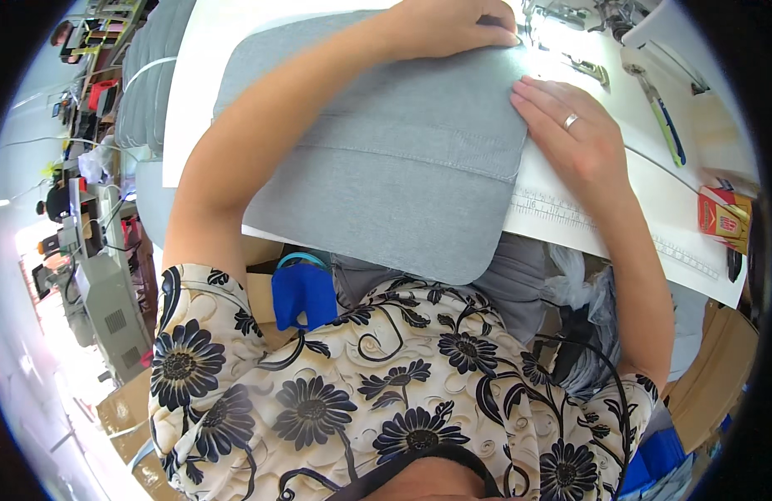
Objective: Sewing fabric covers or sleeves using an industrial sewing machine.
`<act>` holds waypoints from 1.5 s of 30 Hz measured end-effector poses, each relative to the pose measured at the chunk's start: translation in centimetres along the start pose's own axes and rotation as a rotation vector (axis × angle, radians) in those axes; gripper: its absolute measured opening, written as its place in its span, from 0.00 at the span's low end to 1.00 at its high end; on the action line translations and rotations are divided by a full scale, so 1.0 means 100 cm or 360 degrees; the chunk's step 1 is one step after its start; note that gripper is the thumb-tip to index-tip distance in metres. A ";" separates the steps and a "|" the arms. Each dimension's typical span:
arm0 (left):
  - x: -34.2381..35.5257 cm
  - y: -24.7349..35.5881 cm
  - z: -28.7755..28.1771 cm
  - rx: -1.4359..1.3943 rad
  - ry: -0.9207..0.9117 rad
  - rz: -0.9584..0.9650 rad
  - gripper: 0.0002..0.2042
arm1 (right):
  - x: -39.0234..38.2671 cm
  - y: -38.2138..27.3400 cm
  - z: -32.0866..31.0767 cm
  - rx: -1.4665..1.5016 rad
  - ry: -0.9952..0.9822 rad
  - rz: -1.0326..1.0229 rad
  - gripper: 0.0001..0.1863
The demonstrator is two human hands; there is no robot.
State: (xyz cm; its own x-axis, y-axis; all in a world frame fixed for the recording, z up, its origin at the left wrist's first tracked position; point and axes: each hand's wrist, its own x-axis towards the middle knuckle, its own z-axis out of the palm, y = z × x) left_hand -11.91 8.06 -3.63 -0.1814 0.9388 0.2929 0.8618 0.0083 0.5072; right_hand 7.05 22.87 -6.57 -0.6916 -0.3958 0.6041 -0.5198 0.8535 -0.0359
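Note:
A grey fabric panel with rounded corners and a stitched seam across it lies on the white tabletop, its near end hanging over the edge toward my lap. My left hand is closed at the far right corner, thumb and fingers pinching the fabric's edge. Just right of that corner is a brightly lit sewing machine, only partly in view. My right hand, with a ring on one finger, lies flat with its fingers stretched out. Its fingertips touch the panel's right edge.
A ruler strip runs along the near edge of the white table. At the right are a slim tool with a dark blue handle and a red and yellow box. Grey pieces are stacked at the left.

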 end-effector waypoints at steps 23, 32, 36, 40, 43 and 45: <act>0.016 -0.009 -0.001 0.0054 0.0148 -0.0342 0.13 | 0.008 0.000 0.005 -0.0176 -0.0067 0.0158 0.12; 0.027 -0.025 0.009 0.0149 0.0145 -0.0345 0.15 | -0.007 0.016 0.014 -0.0174 -0.0143 0.0254 0.17; 0.038 -0.027 0.007 0.0252 0.0105 -0.0299 0.14 | -0.008 0.023 0.009 -0.0099 -0.0140 0.0322 0.18; -0.011 0.041 -0.005 0.0456 0.0036 -0.0562 0.12 | -0.030 -0.021 -0.009 0.0074 -0.0068 0.0600 0.10; -0.093 0.074 0.038 0.0038 0.0055 -0.0129 0.17 | -0.072 -0.088 -0.030 0.0946 -0.0005 0.1388 0.11; -0.118 0.095 0.051 0.0284 0.0080 0.0103 0.19 | -0.074 -0.107 -0.013 0.1566 -0.0060 0.1848 0.14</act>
State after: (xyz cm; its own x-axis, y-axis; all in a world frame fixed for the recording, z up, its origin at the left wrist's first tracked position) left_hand 0.84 -1.20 -6.38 -0.1421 0.9211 0.3625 0.9419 0.0133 0.3355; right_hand 18.40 17.11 -9.63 -0.9440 0.2933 -0.1510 0.1976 0.1365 -0.9707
